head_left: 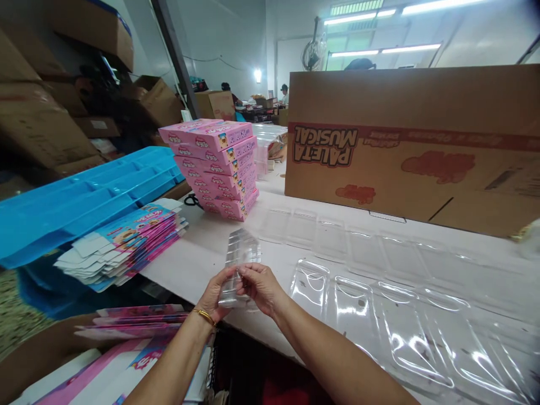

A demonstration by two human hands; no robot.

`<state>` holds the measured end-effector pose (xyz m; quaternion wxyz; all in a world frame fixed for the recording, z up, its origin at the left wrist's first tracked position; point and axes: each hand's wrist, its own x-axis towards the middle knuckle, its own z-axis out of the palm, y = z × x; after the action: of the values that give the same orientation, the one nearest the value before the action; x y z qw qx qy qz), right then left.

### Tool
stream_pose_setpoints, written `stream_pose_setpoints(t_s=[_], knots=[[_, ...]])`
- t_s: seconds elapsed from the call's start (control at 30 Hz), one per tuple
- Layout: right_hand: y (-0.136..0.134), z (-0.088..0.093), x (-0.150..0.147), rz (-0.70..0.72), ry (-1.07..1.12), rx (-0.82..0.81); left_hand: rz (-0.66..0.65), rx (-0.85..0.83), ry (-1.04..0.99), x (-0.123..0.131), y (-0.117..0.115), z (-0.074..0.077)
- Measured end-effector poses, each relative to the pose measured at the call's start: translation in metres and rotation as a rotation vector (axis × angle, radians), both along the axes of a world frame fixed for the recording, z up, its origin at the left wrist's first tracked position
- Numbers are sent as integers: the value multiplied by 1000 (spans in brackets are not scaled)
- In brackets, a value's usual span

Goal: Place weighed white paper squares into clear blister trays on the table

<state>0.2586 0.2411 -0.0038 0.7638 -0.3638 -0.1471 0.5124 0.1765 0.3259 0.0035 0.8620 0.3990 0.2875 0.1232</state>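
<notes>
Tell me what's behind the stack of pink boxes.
Past the stack of pink boxes, clear plastic packaging shows to the right and a cardboard carton farther back. Whatever lies directly behind the stack is covered and cannot be seen.

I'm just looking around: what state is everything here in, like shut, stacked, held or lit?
Clear plastic piece: held by left hand and right hand
Other clear trays: laid out in rows
Pink boxes: shut, stacked
Printed cartons: flat, piled
Large cardboard box: standing, lettering upside down
Ceiling lights: lit
</notes>
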Motion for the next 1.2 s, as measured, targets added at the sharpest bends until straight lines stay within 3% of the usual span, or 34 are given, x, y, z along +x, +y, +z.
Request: stream_pose_setpoints(t_s=[0.13, 0.23, 0.37, 0.53, 0.63, 0.7, 0.8, 0.9, 1.07, 1.2], knots=[[-11, -3, 6, -116, -246, -262, -63, 97, 43, -1, 5, 3], [-28, -9, 15, -157, -293, -406, -34, 155, 106, -9, 22, 4], [-62, -18, 31, -123, -319, -538, 5, 202, 159, -19, 39, 1], [-96, -19, 42, -76, -476, -645, -28, 209, 159, -20, 34, 7], [-93, -5, 33, -151, -699, -531, -50, 197, 148, -18, 24, 19], [-78, 10, 21, -168, -702, -375, -82, 185, 136, -17, 15, 27], [-49, 30, 1, -129, -410, -154, -143, 145, 67, -15, 0, 36], [-27, 38, -13, -77, -144, -19, -158, 118, 2, -15, -8, 37], [-18, 37, -20, -7, -23, 42, -121, 122, -12, -19, -8, 32], [-15, 36, -18, -45, -140, -35, -121, 207, 22, -18, -7, 30]])
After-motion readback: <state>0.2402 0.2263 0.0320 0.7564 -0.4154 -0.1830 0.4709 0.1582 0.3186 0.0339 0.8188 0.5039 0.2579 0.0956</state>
